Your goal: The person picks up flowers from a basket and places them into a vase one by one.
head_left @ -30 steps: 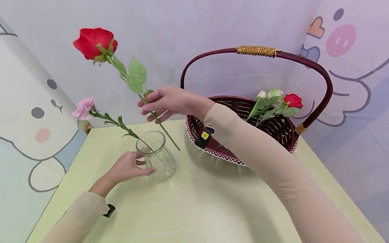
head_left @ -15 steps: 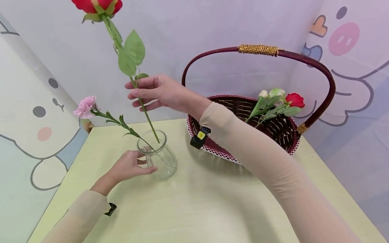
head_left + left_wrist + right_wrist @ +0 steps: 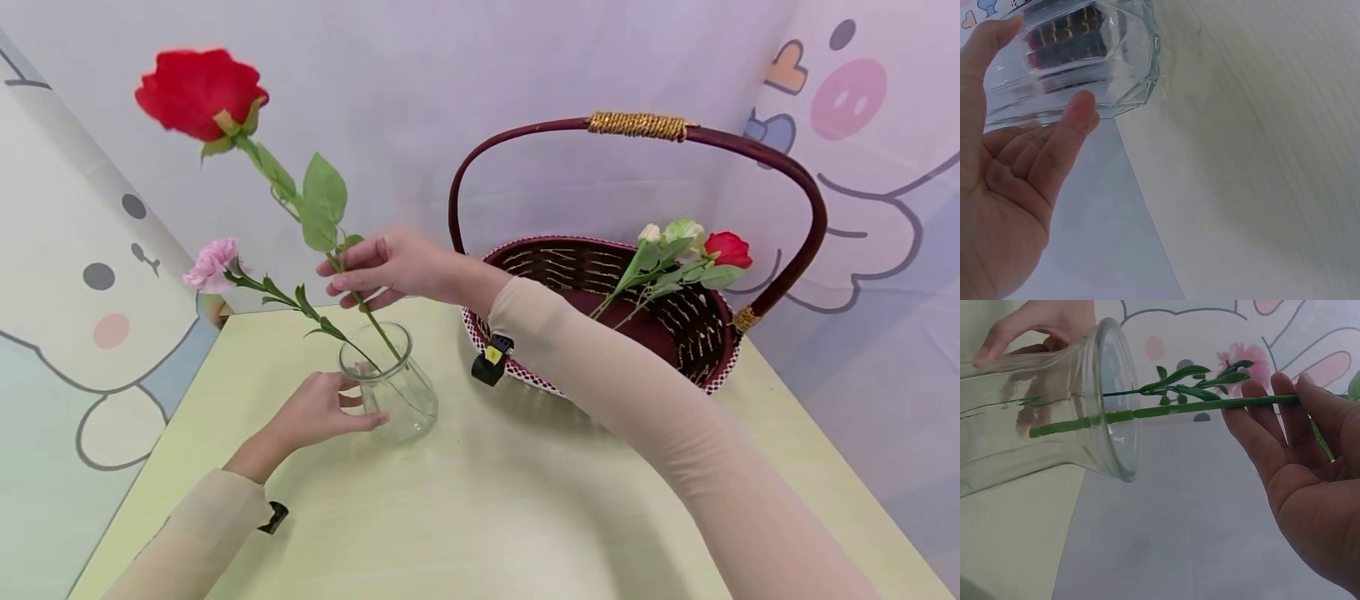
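My right hand (image 3: 393,268) pinches the green stem of a large red rose (image 3: 201,93), whose bloom leans up to the left. In the right wrist view the cut end of the rose stem (image 3: 1063,428) is inside the glass vase (image 3: 1029,469), past its rim. My left hand (image 3: 318,412) grips the side of the vase (image 3: 408,412), thumb and fingers around it, as the left wrist view also shows. A pink carnation (image 3: 212,265) stands in the vase, leaning left over the rim.
A dark red wicker basket (image 3: 573,250) with a tall arched handle (image 3: 637,125) stands at the back right, partly behind my right arm. In it lie a smaller red rose (image 3: 727,248) and white blooms (image 3: 651,233). A printed curtain hangs behind the table (image 3: 465,517).
My right hand moved left with the red rose, raising it above the vase, then lowered it so the stem passed through the mouth. The left hand stayed on the vase.
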Demonstrator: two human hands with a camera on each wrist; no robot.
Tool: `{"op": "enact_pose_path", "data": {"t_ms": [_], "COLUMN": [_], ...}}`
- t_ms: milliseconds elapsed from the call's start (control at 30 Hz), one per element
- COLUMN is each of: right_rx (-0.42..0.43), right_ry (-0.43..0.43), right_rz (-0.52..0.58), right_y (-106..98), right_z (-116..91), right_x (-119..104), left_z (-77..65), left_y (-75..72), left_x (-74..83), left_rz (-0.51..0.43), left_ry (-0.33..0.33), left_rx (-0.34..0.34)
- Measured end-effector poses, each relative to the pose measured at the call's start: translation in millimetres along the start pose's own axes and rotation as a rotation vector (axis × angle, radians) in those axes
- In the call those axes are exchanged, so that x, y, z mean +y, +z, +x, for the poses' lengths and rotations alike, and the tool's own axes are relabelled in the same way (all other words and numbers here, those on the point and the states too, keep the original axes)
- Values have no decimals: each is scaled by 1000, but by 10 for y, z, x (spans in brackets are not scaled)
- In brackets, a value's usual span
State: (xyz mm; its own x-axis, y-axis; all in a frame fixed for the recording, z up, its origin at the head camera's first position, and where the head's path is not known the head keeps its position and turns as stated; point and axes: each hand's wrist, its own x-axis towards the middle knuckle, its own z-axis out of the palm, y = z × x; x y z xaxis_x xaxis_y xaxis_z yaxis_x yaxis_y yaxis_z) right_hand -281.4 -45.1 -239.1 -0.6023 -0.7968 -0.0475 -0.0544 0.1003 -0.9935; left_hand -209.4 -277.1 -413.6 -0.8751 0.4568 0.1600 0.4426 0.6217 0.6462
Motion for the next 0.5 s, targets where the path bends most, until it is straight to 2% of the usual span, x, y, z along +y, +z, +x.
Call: {"op": "enact_pose_path", "data": {"t_ms": [500], "right_rx": [-57], "right_ry": [18], "right_rz": [-26], "right_y": [57], "right_z": [46], "right_x": [228], "left_z": [-8], "left_y": [-1], "left_x": [-2], "left_rz": [-9], "left_ry": [6], "left_rx": [2]}}
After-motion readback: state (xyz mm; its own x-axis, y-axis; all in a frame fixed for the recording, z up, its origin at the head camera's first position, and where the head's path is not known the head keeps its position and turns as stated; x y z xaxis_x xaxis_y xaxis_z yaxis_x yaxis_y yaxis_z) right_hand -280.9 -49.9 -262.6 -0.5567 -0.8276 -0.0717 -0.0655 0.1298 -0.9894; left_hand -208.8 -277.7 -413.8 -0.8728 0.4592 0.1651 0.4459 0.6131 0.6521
